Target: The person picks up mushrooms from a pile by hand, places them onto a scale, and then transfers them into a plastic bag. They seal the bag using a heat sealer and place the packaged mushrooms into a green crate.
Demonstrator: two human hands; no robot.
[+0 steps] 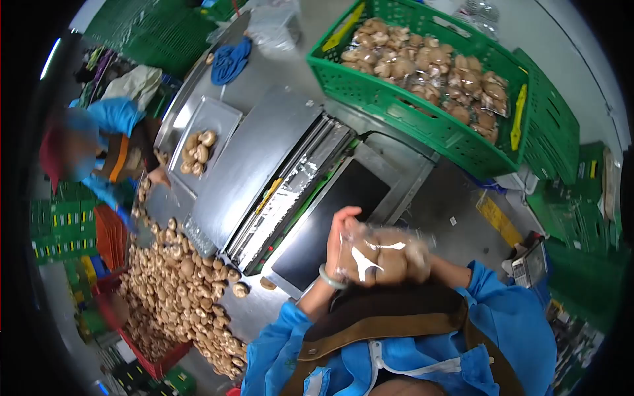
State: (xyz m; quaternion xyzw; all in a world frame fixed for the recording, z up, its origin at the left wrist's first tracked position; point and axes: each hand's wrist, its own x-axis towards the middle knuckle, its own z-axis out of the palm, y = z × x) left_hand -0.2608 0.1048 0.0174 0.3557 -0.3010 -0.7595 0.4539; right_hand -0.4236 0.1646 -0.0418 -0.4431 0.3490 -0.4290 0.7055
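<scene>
over the dark apron, i see the wrapped mushroom pack, its side gripped by the left hand's fingers; beyond the right forearm, the right hand is hidden, so i cannot tell its grip. slick film could slip if the hold loosens. the dark plate sits close ahead; grey surface opens rightward, bounded by the green crate's wall.

One held pack, one blue cloth
</scene>
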